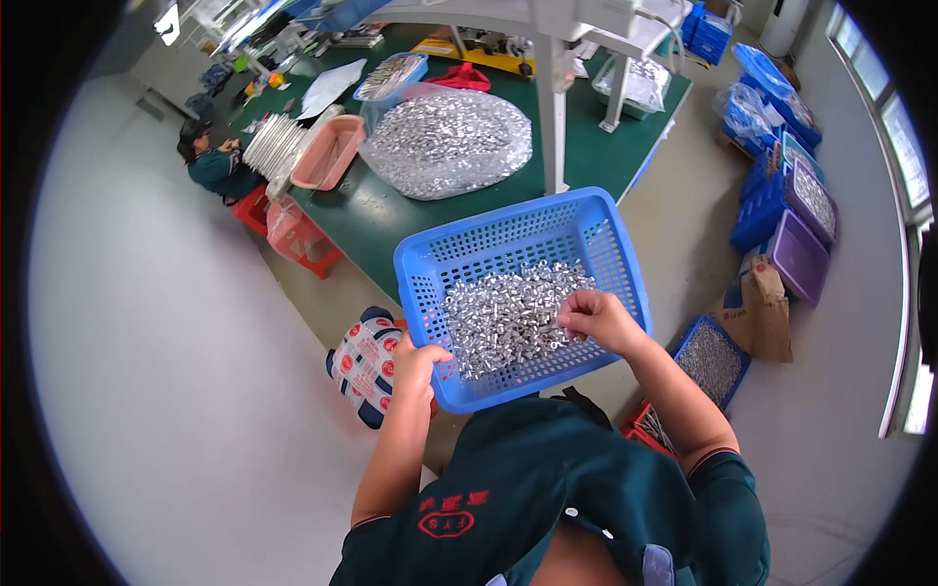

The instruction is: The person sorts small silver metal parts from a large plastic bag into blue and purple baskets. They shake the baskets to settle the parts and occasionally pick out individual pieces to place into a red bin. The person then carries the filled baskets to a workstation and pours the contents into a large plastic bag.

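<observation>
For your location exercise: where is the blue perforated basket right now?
In the head view, the blue basket sits centre frame at the green table's near edge, left hand on its near corner, right hand in its silver parts.

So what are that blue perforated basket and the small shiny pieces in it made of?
The blue perforated basket looks like moulded plastic: even matte colour, regular slotted walls. The small silvery pieces appear to be bright metal, glinting like aluminium or steel, though the exact alloy can't be told.

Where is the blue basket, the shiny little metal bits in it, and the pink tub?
blue basket [508, 230], head view, on its far wall.
shiny metal bits [503, 317], head view, middle of the pile.
pink tub [327, 154], head view, on its inside.
</observation>
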The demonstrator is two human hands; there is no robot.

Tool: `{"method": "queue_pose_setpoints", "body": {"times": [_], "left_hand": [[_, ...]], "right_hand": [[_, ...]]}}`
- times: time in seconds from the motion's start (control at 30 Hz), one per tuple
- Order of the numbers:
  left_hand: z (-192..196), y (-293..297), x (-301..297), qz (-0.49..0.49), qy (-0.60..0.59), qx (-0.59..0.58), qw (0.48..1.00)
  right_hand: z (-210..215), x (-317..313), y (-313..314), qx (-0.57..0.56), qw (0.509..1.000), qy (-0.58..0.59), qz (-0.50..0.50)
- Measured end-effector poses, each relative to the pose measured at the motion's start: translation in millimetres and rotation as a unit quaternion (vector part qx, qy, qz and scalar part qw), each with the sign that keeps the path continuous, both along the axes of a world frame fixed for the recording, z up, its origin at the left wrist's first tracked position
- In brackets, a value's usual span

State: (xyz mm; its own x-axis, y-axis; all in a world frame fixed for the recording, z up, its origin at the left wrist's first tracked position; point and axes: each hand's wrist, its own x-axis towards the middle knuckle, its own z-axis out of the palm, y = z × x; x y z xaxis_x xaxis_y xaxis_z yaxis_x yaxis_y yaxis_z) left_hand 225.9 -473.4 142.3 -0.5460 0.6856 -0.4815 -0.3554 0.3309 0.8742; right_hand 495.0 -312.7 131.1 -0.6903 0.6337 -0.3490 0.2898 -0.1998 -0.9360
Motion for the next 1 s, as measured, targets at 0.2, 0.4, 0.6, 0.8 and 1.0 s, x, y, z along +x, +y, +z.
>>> {"method": "queue_pose_setpoints", "body": {"times": [0.2, 0.4, 0.6, 0.8, 1.0], "left_hand": [[-21, 19, 4, -0.046, 0.003, -0.022, 0.999], [-19, 29, 8, -0.071, 0.004, -0.065, 0.995], [11, 44, 27, -0.096, 0.048, -0.113, 0.988], [16, 42, 27, -0.094, 0.051, -0.119, 0.987], [3, 23, 3, -0.05, 0.043, -0.125, 0.99]], "right_hand": [[-14, 102, -36, -0.252, 0.919, 0.209, -0.219], [-106, 229, -145, -0.238, 0.838, 0.079, -0.484], [-216, 338, -310, -0.241, 0.688, -0.275, -0.627], [-241, 383, -383, -0.222, 0.555, -0.307, -0.741], [-228, 347, -270, -0.264, 0.661, -0.225, -0.665]]}}
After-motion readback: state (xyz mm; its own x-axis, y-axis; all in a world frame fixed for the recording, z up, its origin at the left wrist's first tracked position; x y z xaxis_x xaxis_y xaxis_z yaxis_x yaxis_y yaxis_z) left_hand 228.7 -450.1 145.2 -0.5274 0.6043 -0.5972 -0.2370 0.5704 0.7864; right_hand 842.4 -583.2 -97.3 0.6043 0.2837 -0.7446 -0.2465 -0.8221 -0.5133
